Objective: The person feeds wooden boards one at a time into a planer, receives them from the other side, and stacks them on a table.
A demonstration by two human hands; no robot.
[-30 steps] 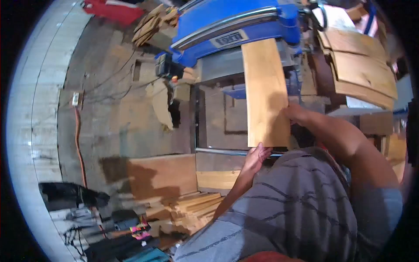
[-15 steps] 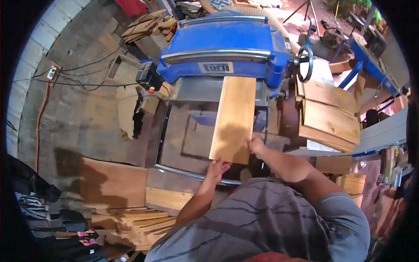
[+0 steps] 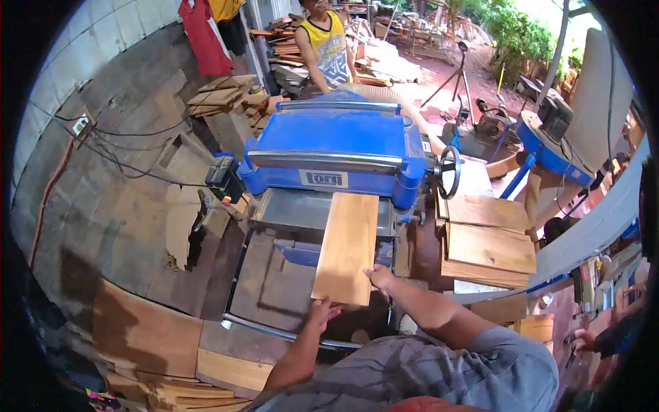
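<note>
A flat wooden board [image 3: 347, 250] lies lengthwise on the feed bed of a blue planer [image 3: 329, 141], its far end at the machine's opening under the label. My left hand [image 3: 324, 314] is at the board's near left corner, fingers partly under the edge and the thumb near it. My right hand [image 3: 379, 277] grips the right edge close to the near end. Whether the far end is inside the rollers cannot be made out.
Stacked boards [image 3: 491, 237] lie right of the planer, beside its handwheel [image 3: 448, 172]. A person [image 3: 329, 51] in a yellow top stands behind the machine. Cables [image 3: 137, 172] run along the left. Another person's hand [image 3: 585, 339] shows at the far right.
The view has tilted up, bringing the person behind the planer into sight. The board reaches slightly farther into the machine, with both my hands still at its near end.
</note>
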